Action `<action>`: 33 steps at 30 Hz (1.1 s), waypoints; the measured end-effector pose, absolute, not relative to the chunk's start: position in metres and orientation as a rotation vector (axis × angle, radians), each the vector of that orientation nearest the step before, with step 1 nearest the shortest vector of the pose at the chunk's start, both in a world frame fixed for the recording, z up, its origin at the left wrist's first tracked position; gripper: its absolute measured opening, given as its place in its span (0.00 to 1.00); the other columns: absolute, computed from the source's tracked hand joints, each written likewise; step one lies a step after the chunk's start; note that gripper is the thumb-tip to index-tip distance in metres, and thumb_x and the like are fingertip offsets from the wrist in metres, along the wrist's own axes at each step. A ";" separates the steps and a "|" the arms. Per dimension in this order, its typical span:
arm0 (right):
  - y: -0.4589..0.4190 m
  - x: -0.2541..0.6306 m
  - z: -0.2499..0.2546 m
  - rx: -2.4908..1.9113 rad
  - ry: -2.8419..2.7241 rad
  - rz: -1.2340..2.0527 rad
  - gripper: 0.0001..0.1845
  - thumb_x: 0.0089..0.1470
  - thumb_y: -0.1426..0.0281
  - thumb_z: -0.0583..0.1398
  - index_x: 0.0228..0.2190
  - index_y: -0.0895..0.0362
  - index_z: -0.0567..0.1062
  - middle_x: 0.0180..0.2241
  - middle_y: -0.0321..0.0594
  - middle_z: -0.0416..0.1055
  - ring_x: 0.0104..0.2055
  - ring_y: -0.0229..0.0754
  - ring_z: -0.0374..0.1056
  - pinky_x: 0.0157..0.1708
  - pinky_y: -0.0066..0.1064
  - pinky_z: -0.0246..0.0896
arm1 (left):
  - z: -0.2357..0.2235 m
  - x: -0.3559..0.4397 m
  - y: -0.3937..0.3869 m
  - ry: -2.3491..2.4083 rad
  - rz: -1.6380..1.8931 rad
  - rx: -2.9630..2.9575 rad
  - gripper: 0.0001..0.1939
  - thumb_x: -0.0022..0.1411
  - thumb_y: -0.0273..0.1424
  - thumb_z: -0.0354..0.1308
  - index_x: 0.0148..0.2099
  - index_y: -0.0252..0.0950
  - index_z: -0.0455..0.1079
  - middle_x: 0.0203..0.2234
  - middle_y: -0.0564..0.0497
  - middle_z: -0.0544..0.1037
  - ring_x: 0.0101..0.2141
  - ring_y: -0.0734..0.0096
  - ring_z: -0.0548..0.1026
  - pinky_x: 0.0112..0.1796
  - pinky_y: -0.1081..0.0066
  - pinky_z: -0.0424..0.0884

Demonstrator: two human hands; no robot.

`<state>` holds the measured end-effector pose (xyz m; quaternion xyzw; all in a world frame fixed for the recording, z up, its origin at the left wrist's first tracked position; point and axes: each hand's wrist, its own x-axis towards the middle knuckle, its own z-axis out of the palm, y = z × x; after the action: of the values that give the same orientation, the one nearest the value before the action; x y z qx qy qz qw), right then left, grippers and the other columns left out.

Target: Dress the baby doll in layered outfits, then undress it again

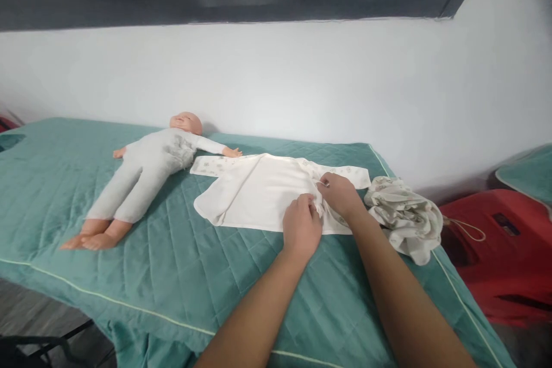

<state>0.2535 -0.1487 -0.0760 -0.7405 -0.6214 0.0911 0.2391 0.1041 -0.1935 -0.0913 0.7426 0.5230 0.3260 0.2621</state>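
Note:
A white baby shirt lies spread open on the green quilted cover, with its patterned sleeves stretched out to both sides. My left hand rests near the shirt's front edge, its fingers curled onto the right-hand panel. Just to the right, my right hand pinches a bit of the shirt's edge between thumb and finger; whether it is a tie or a fold I cannot tell. Both hands partly hide the cloth under them. A baby doll in a white bodysuit lies on its back to the left, one hand by the shirt's left sleeve.
A crumpled bundle of patterned cloth lies at the right edge of the green cover. Beyond that edge stands a red chair with a cord loop beside it. A white wall and a dark window frame close off the back.

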 end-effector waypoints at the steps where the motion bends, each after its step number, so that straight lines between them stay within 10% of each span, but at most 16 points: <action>1: -0.149 0.256 -0.075 -1.995 -1.602 0.290 0.08 0.54 0.66 0.55 0.29 0.55 0.71 0.31 0.40 0.72 0.36 0.43 0.67 0.38 0.32 0.56 | -0.090 0.104 -0.194 1.421 0.875 2.011 0.12 0.66 0.26 0.48 0.50 0.39 0.65 0.38 0.48 0.78 0.40 0.63 0.74 0.40 0.66 0.67; 12: -0.143 0.294 -0.083 -1.788 -0.858 0.698 0.12 0.47 0.64 0.58 0.33 0.57 0.74 0.30 0.40 0.76 0.31 0.43 0.69 0.31 0.32 0.63 | -0.091 0.105 -0.193 1.435 0.851 2.050 0.10 0.66 0.27 0.47 0.47 0.39 0.67 0.39 0.48 0.78 0.40 0.64 0.74 0.39 0.67 0.66; 21: -0.155 0.319 -0.087 -2.123 -1.277 0.633 0.29 0.48 0.61 0.63 0.50 0.61 0.72 0.39 0.47 0.78 0.37 0.45 0.73 0.36 0.31 0.63 | -0.083 0.102 -0.195 1.398 0.756 2.158 0.10 0.68 0.31 0.48 0.46 0.38 0.68 0.37 0.50 0.78 0.38 0.64 0.74 0.39 0.65 0.66; 33: -0.172 0.329 -0.063 -2.174 -1.615 0.773 0.23 0.52 0.69 0.60 0.51 0.60 0.73 0.39 0.46 0.79 0.36 0.44 0.75 0.34 0.29 0.65 | -0.083 0.101 -0.213 1.105 0.577 2.634 0.20 0.61 0.39 0.60 0.53 0.39 0.66 0.46 0.47 0.70 0.46 0.59 0.68 0.45 0.60 0.67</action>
<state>0.3295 -0.1715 -0.0633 -0.7617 -0.5659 0.2708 0.1617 0.1010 -0.2130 -0.0829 0.8981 0.3768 0.1966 0.1134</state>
